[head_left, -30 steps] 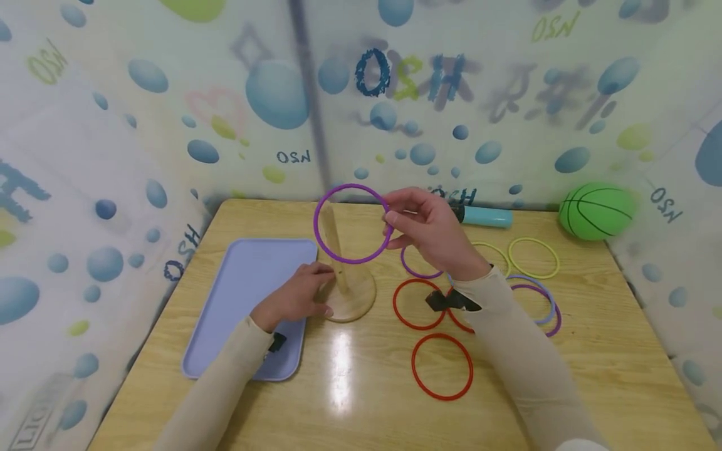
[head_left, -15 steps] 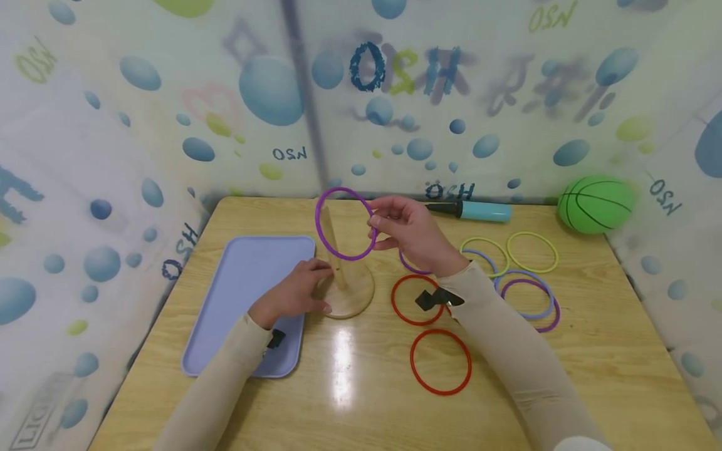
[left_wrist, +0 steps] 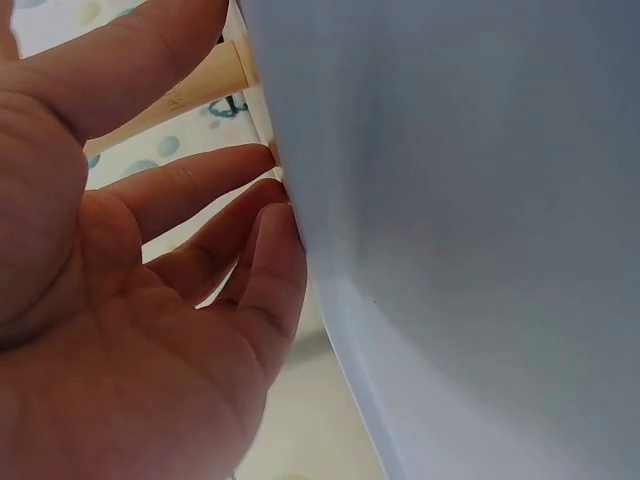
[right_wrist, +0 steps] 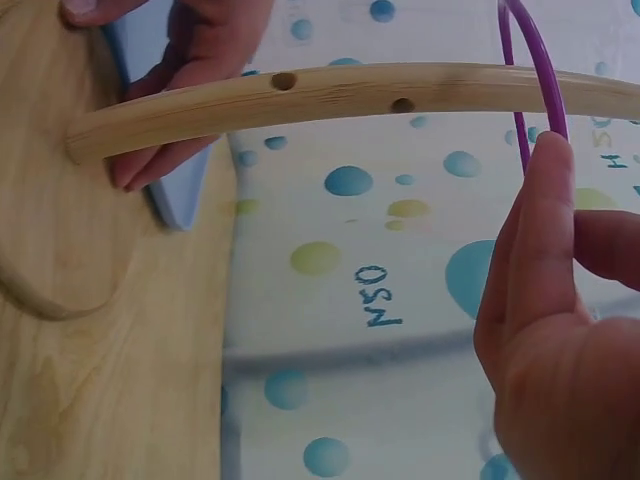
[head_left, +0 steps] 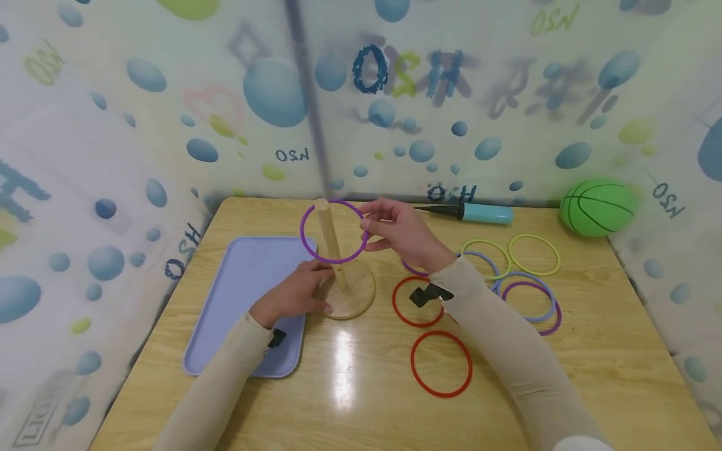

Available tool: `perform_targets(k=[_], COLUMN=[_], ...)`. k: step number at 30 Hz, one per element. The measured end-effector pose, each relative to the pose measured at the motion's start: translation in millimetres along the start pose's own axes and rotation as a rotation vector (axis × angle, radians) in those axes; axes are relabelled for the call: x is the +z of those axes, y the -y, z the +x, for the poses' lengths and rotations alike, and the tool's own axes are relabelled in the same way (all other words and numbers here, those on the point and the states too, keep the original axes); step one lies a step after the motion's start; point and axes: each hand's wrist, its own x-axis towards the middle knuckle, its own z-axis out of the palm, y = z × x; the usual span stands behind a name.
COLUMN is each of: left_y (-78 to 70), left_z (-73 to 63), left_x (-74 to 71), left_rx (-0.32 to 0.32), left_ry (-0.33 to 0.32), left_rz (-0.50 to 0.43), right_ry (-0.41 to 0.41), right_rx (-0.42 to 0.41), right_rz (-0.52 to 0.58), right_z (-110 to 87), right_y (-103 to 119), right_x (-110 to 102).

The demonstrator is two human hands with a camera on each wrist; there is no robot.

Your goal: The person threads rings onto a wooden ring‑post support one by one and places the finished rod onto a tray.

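My right hand (head_left: 403,235) pinches a thin purple ring (head_left: 302,232) by its right side, between thumb and fingers. The ring circles the upper part of a wooden post (head_left: 330,235), whose top pokes up through it. In the right wrist view, the purple ring (right_wrist: 548,75) hangs around the post (right_wrist: 330,92), which has small holes in its side. My left hand (head_left: 290,291) rests at the left side of the round wooden base (head_left: 358,297), fingers spread and touching it. The left wrist view shows its loosely bent fingers (left_wrist: 195,190) beside the tray.
A pale blue tray (head_left: 237,300) lies left of the stand. Several red, yellow, blue and purple rings lie at the right, including a red ring (head_left: 414,373) in front. A blue hand pump (head_left: 486,213) and a green ball (head_left: 598,207) sit along the back.
My right hand has moved left, bringing the purple ring from in front of the post to around its upper end, and the ring has tilted flatter. The left hand stays at the base.
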Motion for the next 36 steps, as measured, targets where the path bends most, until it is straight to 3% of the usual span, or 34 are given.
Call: perform_targets(k=[7, 12, 19, 24, 36], left_y=[1.2, 0.5, 2.2, 4.9, 11.1], left_z=[2.4, 1.8, -2.4, -5.2, -4.3], left_x=[2.0, 1.8, 1.8, 1.3, 0.4], left_rx=[-0.006, -0.013, -0.075, -0.09, -0.05], left_ry=[-0.024, -0.041, -0.053, -0.046, -0.033], left_rz=[0.008, 0.01, 0.011, 0.015, -0.003], right_ry=[0.009, 0.029, 0.057, 0.098, 0.172], right_rx=[0.101, 0.129, 0.175, 0.236, 0.315], right_rz=[-0.085, -0.119, -0.158, -0.205, -0.342], right_z=[4.0, 5.9, 9.2, 8.4, 7.9], right_y=[-28.7, -47.5, -66.7, -71.9, -80.6], right_x=[-9.9, -17.9, -26.1, -30.3, -37.4])
